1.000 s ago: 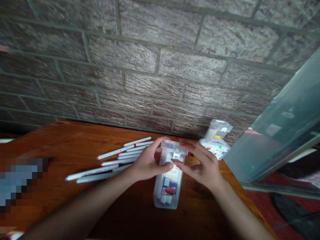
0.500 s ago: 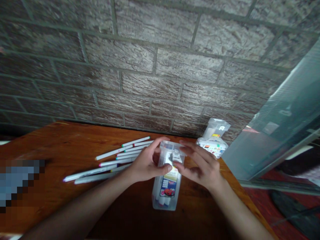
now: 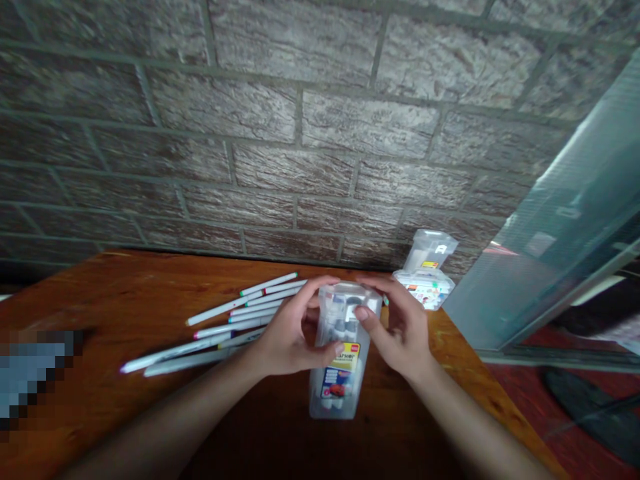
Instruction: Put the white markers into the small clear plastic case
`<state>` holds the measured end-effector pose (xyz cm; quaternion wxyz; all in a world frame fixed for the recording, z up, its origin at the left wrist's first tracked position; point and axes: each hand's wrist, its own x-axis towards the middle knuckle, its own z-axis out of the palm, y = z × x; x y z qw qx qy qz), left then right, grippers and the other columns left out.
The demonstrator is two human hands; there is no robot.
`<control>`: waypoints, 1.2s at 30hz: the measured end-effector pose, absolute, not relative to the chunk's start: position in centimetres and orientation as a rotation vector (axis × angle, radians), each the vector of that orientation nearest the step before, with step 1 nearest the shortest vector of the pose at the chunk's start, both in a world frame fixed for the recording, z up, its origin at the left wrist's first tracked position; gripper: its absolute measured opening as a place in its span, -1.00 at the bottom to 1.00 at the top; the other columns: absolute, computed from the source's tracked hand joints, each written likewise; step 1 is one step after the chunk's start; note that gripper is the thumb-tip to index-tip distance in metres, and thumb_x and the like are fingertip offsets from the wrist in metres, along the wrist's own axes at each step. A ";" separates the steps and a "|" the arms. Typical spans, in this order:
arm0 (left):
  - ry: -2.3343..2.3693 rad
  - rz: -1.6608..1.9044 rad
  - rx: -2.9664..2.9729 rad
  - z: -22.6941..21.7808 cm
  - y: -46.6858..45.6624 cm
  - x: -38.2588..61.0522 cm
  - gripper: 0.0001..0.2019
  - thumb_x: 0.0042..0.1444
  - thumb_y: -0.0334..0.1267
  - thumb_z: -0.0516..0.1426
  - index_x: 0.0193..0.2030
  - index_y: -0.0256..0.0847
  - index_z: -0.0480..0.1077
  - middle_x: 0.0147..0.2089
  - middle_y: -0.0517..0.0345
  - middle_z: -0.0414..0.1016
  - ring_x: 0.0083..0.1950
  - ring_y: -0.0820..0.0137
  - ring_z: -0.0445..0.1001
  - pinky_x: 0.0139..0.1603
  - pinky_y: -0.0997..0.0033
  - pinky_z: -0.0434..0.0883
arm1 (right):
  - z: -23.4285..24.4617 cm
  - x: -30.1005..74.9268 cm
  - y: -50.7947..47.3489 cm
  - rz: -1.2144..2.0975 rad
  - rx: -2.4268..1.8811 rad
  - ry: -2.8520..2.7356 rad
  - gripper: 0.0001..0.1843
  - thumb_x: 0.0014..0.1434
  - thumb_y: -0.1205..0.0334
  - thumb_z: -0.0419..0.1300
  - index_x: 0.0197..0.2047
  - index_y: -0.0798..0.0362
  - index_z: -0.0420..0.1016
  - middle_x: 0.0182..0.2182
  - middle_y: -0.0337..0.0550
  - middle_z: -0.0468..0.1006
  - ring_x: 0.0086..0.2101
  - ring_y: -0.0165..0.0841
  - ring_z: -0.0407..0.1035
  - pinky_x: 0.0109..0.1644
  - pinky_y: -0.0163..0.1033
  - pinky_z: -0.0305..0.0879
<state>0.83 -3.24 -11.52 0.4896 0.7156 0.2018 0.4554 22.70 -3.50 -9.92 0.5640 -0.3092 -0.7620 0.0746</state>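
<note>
A clear plastic marker case [image 3: 340,380] with a yellow and blue label stands in front of me, several markers showing through its wall. Around its left side is my left hand [image 3: 287,337], thumb across the front. My right hand [image 3: 403,333] grips the upper right, its thumb pressed on the front near the top and its fingers behind the rim. That thumb partly covers the latch area, so I cannot tell whether the lid is fastened. Left of the case, several white markers [image 3: 215,317] with coloured ends lie loose; my left hand hides some of their ends.
At the table's back right is another clear plastic case [image 3: 430,250], behind a low clear box [image 3: 427,290] with a printed label. A stone-brick wall [image 3: 300,167] runs along the back of the wooden table [image 3: 135,287]. To the right stands a glass panel [image 3: 530,267].
My right hand has closed in on the case: its fingers went behind the top and its thumb came onto the front, over the latch area. My left hand keeps its hold.
</note>
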 end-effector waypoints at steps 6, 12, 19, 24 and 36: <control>0.523 1.140 1.811 -11.4 -3.4 0.8 -0.24 0.15 -0.22 0.40 0.40 -0.08 0.13 0.13 -0.05 0.58 -0.07 0.23 0.66 -0.09 0.34 0.57 | -10.4 21.6 -3.5 0.630 -0.721 -1.710 -0.49 0.40 -0.13 0.25 0.31 -0.11 0.43 0.13 0.00 0.64 0.04 -0.13 0.60 0.05 -0.03 0.60; 0.519 1.227 1.652 -12.1 -3.9 1.7 -0.40 0.29 -0.01 0.30 0.36 -0.07 0.20 0.04 0.01 0.60 -0.03 0.20 0.63 -0.07 0.31 0.53 | -10.5 21.2 -3.9 0.557 -0.690 -1.730 -0.62 0.39 -0.11 0.27 0.14 -0.09 0.52 -0.04 -0.07 0.66 -0.13 -0.18 0.60 -0.07 -0.09 0.57; 0.662 1.355 1.642 -11.7 -4.7 2.9 -0.50 0.32 0.03 0.27 0.28 -0.08 0.29 0.04 0.05 0.58 -0.05 0.24 0.58 -0.05 0.32 0.50 | -10.2 20.5 -4.4 0.415 -0.691 -1.734 -0.66 0.40 -0.07 0.25 0.11 -0.07 0.52 -0.13 -0.07 0.62 -0.17 -0.17 0.55 -0.15 -0.11 0.51; 0.678 1.423 1.737 -11.6 -4.8 2.8 -0.50 0.33 0.06 0.24 0.28 -0.10 0.30 0.07 0.04 0.56 -0.03 0.24 0.56 -0.03 0.31 0.49 | -10.0 20.4 -4.7 0.364 -0.664 -1.758 -0.65 0.41 -0.07 0.23 0.14 -0.09 0.51 -0.05 -0.05 0.60 -0.10 -0.16 0.53 -0.04 -0.06 0.51; 0.700 1.459 1.843 -11.9 -4.5 2.1 -0.29 0.32 0.04 0.24 0.49 -0.08 0.09 0.15 -0.02 0.57 0.04 0.14 0.60 0.05 0.21 0.51 | -11.0 21.0 -4.7 0.560 -0.667 -1.782 -0.29 0.40 -0.14 0.23 0.49 -0.16 0.13 0.34 0.11 0.42 0.22 0.00 0.47 0.24 0.14 0.53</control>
